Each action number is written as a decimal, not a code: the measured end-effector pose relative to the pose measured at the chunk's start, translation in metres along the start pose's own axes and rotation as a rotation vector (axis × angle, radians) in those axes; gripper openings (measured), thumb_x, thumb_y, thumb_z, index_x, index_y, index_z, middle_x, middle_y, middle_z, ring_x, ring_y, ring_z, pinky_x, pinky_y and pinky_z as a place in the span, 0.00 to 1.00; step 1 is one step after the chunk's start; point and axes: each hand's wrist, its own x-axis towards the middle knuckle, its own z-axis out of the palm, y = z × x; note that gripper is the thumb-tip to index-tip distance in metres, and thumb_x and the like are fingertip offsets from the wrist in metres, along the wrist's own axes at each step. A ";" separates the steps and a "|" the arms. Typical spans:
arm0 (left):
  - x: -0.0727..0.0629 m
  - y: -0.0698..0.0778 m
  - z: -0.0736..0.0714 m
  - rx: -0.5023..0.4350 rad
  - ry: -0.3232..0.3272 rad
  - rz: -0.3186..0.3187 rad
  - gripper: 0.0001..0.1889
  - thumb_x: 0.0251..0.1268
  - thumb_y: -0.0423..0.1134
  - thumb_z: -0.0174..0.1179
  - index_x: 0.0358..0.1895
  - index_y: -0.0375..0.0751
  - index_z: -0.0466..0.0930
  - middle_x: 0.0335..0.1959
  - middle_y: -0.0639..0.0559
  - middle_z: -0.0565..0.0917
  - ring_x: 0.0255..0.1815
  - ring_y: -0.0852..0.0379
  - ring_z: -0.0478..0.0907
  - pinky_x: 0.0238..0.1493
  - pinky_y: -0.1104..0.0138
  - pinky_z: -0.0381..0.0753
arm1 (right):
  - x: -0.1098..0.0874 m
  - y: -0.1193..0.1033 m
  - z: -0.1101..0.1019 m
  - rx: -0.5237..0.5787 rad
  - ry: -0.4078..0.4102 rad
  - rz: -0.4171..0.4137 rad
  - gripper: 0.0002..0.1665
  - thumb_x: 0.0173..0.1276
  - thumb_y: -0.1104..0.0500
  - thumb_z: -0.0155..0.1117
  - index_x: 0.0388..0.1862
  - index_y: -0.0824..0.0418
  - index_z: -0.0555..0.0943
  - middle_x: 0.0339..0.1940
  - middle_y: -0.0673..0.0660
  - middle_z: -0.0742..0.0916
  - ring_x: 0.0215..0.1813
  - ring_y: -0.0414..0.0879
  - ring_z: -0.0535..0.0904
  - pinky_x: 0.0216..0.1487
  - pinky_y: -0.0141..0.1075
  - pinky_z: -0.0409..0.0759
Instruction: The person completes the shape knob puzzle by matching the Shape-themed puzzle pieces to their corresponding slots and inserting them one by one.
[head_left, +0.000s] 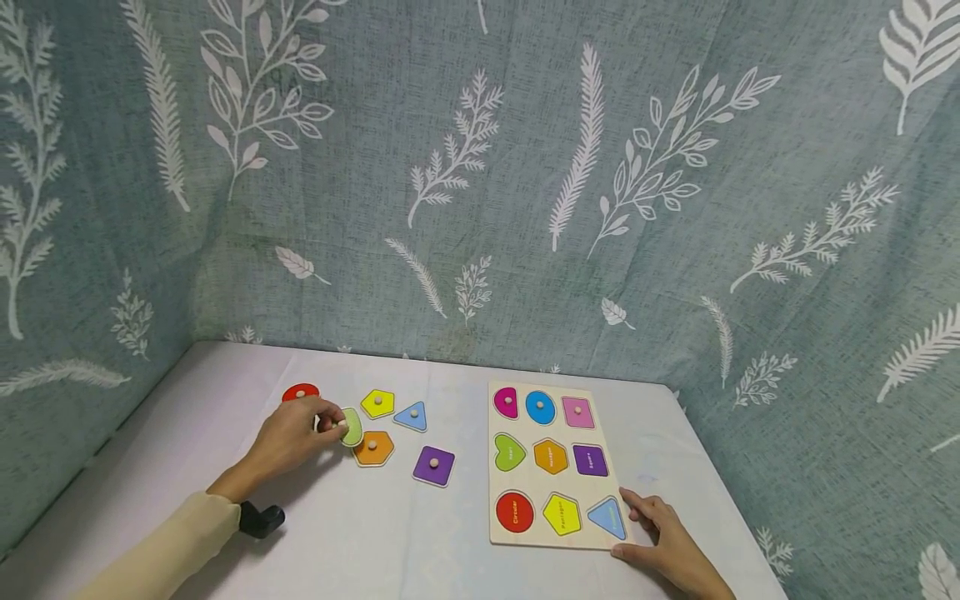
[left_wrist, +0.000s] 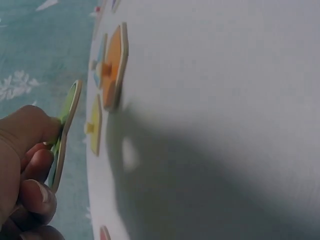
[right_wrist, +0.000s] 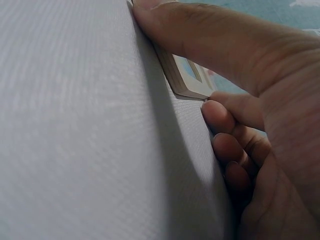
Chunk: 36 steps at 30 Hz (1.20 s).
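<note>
My left hand [head_left: 296,437] pinches a green heart puzzle piece [head_left: 352,427] by its small knob. In the left wrist view the heart [left_wrist: 73,102] is seen edge-on, raised above the table and tilted. Below and beside it lie an orange hexagon piece [head_left: 381,450], a yellow pentagon piece [head_left: 382,408] and a red piece [head_left: 292,390], which the hand partly covers. On the right, my right hand [head_left: 667,537] holds the near right corner of a wooden puzzle board [head_left: 525,482], thumb at the near edge and forefinger at the right edge.
A blue triangle piece [head_left: 408,423] and a purple square piece [head_left: 442,477] lie between the left hand and the board. Knobbed magenta, blue oval [head_left: 534,414] and pink [head_left: 572,421] pieces sit in the board's far row. A patterned curtain [head_left: 510,242] stands behind the white table [head_left: 360,542].
</note>
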 end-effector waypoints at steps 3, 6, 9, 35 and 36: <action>0.001 0.006 0.002 -0.007 -0.002 0.001 0.06 0.57 0.36 0.72 0.30 0.51 0.84 0.22 0.63 0.73 0.24 0.62 0.67 0.25 0.68 0.65 | 0.000 0.001 0.000 -0.003 0.005 -0.009 0.57 0.52 0.45 0.84 0.76 0.62 0.70 0.42 0.52 0.71 0.46 0.47 0.63 0.47 0.38 0.67; 0.003 0.014 0.004 -0.018 0.012 0.020 0.06 0.56 0.36 0.72 0.30 0.51 0.85 0.22 0.64 0.74 0.24 0.62 0.68 0.25 0.68 0.66 | 0.000 0.001 0.000 -0.005 0.008 -0.010 0.57 0.51 0.44 0.84 0.76 0.62 0.70 0.42 0.52 0.71 0.46 0.47 0.64 0.48 0.38 0.68; 0.003 0.021 0.007 -0.038 0.019 0.034 0.05 0.55 0.35 0.71 0.29 0.50 0.85 0.22 0.64 0.74 0.25 0.62 0.68 0.25 0.68 0.67 | -0.001 0.002 0.000 0.011 -0.001 0.003 0.57 0.51 0.45 0.84 0.77 0.61 0.70 0.42 0.52 0.71 0.46 0.47 0.63 0.49 0.40 0.68; 0.020 0.060 0.039 -0.137 -0.066 0.117 0.06 0.57 0.37 0.71 0.29 0.54 0.84 0.23 0.67 0.74 0.24 0.65 0.68 0.27 0.68 0.69 | 0.002 -0.001 0.001 -0.036 0.008 0.018 0.57 0.51 0.43 0.84 0.77 0.59 0.70 0.43 0.51 0.72 0.48 0.47 0.64 0.51 0.44 0.68; 0.021 0.062 0.040 -0.137 -0.073 0.120 0.06 0.57 0.37 0.71 0.29 0.54 0.83 0.23 0.67 0.73 0.24 0.65 0.68 0.26 0.69 0.68 | 0.002 0.000 0.001 -0.034 0.009 0.018 0.57 0.51 0.43 0.85 0.77 0.60 0.70 0.43 0.51 0.72 0.48 0.47 0.64 0.51 0.44 0.68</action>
